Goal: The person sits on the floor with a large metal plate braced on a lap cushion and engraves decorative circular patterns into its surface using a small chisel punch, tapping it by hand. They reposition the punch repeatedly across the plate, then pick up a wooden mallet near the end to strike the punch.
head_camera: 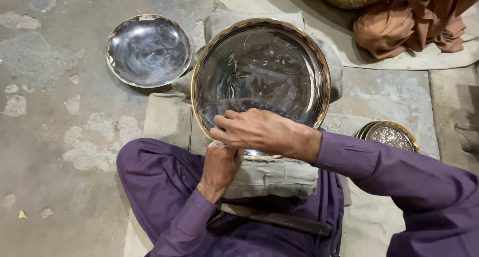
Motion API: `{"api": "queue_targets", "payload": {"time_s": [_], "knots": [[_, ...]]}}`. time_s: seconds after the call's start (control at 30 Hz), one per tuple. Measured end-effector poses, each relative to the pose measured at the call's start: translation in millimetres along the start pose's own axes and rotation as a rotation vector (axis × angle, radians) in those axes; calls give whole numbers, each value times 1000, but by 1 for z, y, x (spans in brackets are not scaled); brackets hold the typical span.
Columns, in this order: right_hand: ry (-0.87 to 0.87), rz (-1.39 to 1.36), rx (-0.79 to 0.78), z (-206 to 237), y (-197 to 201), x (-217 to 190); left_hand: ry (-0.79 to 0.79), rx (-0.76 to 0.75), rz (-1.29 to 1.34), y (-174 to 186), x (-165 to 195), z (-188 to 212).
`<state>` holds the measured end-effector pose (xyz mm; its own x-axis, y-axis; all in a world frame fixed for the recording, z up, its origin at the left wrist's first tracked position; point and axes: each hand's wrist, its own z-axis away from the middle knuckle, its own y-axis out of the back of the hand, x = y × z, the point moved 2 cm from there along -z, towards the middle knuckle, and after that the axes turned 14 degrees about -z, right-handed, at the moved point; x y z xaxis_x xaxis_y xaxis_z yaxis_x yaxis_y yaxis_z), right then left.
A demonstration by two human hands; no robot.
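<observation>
Single view, head-worn camera, no second view to overlap with. It looks steeply down from above the seated person's lap, tilted slightly forward, so the top of frame is the floor (60,137) ahead of the person and the bottom is the crossed legs. Close range: the large metal dish (262,70) sits centre frame and fills about a third of the width, the left hand (219,164) and right hand (254,129) sit just below centre. The far field reaches only to a smaller dish (148,50) upper left and an orange cloth (409,22) upper right. The right forearm enters from the lower-right corner, cropped by the frame edge.
</observation>
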<state>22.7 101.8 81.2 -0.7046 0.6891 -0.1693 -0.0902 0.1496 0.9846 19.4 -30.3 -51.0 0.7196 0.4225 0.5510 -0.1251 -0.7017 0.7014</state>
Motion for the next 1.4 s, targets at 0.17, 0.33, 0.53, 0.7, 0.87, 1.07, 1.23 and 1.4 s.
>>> {"api": "queue_targets", "payload": {"time_s": [0.17, 0.33, 0.53, 0.7, 0.87, 1.07, 1.23, 1.4], "knots": [[4, -27, -16, -3, 4, 0, 16, -18, 17, 0, 0, 0], [-93, -103, 24, 11, 4, -4, 10, -99, 45, 8, -2, -13], [-242, -312, 62, 24, 7, 5, -58, -171, 299, 30, 2, -43], [-233, -351, 157, 35, 20, 11, -101, -254, 336, 35, 7, -58], [-306, -390, 103, 34, 19, 15, -120, -278, 344, 32, 5, -62], [-364, -422, 66, 32, 21, 20, -124, -287, 330, 34, 8, -62], [-378, -407, 48, 32, 17, 24, -157, -275, 321, 37, 11, -63], [-410, -424, 23, 31, 16, 25, -109, -332, 290, 37, 12, -63]]}}
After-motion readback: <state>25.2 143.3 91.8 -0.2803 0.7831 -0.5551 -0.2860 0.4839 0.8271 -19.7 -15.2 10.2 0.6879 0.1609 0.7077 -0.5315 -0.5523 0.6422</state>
